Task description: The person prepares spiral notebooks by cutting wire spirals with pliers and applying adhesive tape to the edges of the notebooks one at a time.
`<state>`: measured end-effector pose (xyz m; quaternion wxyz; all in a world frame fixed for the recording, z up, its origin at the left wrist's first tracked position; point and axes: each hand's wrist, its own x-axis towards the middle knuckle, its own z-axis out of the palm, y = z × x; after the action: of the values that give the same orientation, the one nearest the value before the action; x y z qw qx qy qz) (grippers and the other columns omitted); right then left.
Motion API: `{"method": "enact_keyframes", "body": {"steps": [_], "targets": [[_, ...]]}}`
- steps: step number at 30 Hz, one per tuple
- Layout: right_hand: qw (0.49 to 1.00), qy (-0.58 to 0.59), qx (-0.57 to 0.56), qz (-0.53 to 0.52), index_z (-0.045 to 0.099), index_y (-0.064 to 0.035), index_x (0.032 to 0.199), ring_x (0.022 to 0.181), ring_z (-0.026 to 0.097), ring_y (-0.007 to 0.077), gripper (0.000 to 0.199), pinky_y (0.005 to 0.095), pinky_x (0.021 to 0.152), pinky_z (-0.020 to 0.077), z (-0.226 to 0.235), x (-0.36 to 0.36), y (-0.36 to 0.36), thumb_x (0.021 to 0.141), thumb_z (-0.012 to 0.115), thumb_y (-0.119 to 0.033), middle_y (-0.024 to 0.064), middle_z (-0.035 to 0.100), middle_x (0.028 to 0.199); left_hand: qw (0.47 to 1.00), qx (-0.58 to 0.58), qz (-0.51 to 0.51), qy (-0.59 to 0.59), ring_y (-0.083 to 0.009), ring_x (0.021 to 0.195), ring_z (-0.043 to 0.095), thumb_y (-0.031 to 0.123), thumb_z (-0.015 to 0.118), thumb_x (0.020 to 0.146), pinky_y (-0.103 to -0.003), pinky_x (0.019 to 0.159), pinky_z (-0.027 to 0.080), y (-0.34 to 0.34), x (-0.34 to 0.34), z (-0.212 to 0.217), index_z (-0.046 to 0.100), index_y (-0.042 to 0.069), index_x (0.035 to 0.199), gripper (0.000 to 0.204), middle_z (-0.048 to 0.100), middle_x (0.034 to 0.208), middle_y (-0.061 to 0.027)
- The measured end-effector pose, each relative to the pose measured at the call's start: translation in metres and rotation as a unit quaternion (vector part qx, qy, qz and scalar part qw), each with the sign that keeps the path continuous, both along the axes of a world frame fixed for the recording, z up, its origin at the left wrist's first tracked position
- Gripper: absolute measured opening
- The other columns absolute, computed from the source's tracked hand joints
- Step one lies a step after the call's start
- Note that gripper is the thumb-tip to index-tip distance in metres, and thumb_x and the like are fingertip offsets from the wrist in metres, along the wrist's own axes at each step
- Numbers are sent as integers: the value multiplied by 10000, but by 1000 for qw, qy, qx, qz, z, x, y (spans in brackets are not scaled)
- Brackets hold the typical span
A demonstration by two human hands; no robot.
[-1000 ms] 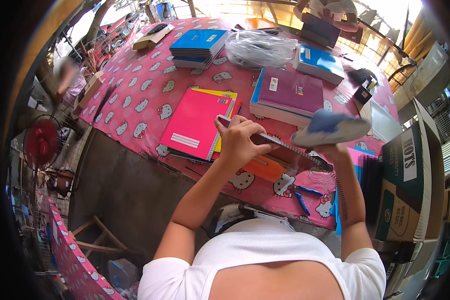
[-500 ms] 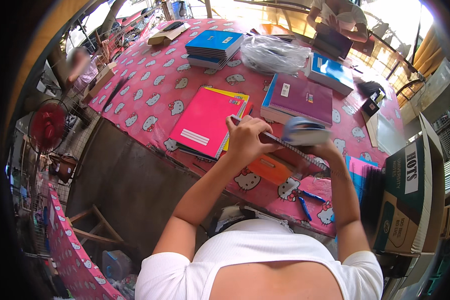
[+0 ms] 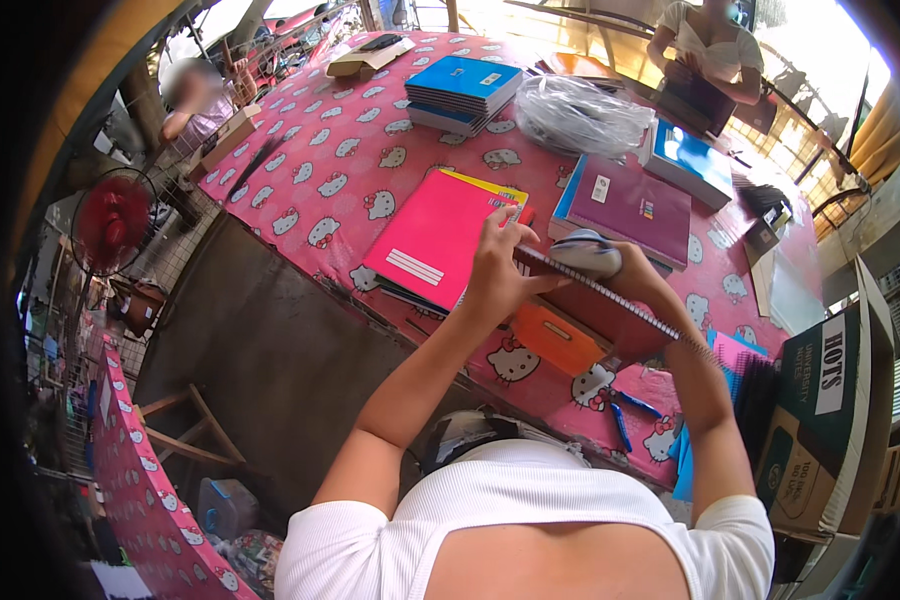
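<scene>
Near frame centre, over the pink-patterned tabletop (image 3: 350, 170): left hand (image 3: 495, 275) clamped on the near end of a spiral-bound notebook (image 3: 610, 315), fingers (image 3: 490, 232) curled over its coil edge. Just right of that, right hand (image 3: 630, 275) pressing a grey-blue cloth (image 3: 585, 252) onto the same edge, fingers wrapped around the cloth. Below the notebook, an orange folder (image 3: 558, 340). Left of the hands, a pink notebook (image 3: 435, 240); upper right, a purple notebook (image 3: 635, 208).
</scene>
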<state>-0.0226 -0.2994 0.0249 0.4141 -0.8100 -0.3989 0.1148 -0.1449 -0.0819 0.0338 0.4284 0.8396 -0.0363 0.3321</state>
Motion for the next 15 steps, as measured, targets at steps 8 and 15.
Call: {"method": "enact_keyframes", "body": {"steps": [8, 15], "targets": [[995, 46, 78, 38, 627, -4, 1117, 934, 612, 124, 517, 302, 853, 494, -17, 23, 9, 609, 706, 59, 45, 673, 1002, 969, -227, -92, 32, -176, 1053, 563, 98, 839, 674, -308, 903, 483, 7, -3, -22, 409, 48, 1235, 709, 549, 1107, -95], [993, -73, -72, -56, 633, -62, 1114, 903, 652, 157, 534, 330, 769, 526, 14, 23, 52, 598, 751, 9, 86, 697, 967, 941, -320, -108, 11, -111, 888, 629, -10, 743, 761, -253, 784, 521, 29, 4, -27, 538, 8, 1167, 455, 658, 969, -72]]}}
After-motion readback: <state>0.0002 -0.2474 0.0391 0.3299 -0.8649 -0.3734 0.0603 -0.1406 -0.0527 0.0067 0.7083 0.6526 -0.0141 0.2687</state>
